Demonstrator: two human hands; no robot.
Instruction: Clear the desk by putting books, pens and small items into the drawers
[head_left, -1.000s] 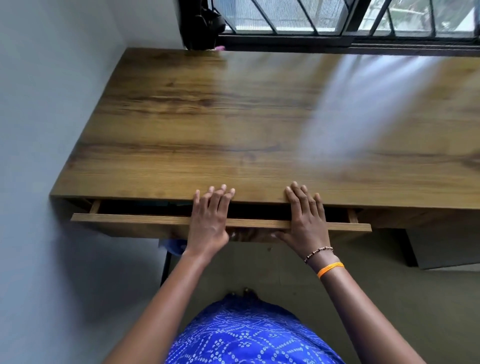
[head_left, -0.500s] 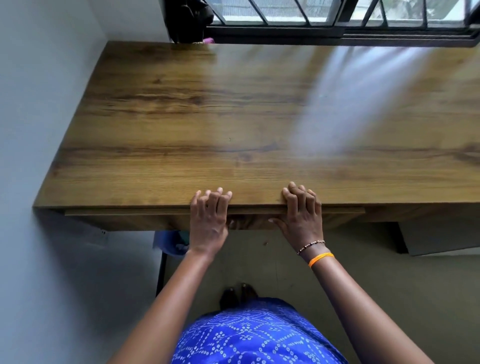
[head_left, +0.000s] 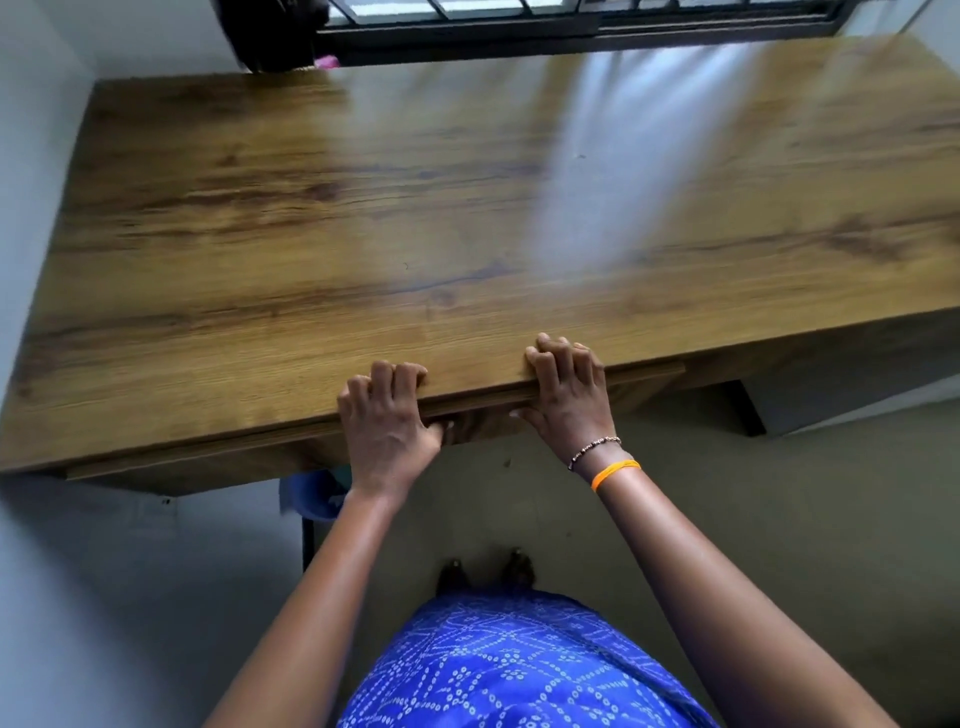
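The wooden desk fills the view, and its top carries no books, pens or small items. Its long drawer front sits almost flush under the front edge. My left hand has its fingers curled over that edge onto the desk top, thumb tucked under the drawer front. My right hand, with a bead bracelet and an orange band at the wrist, grips the same way further right. The drawer's inside is hidden.
A dark-framed window runs along the back edge, with a dark object and something pink at the back left corner. The left wall touches the desk. A blue bin and a black leg stand underneath.
The drawer was open by a hand's width a second ago; both hands have pushed it in until it is nearly flush. My fingers have gone from straight to curled over the edge.
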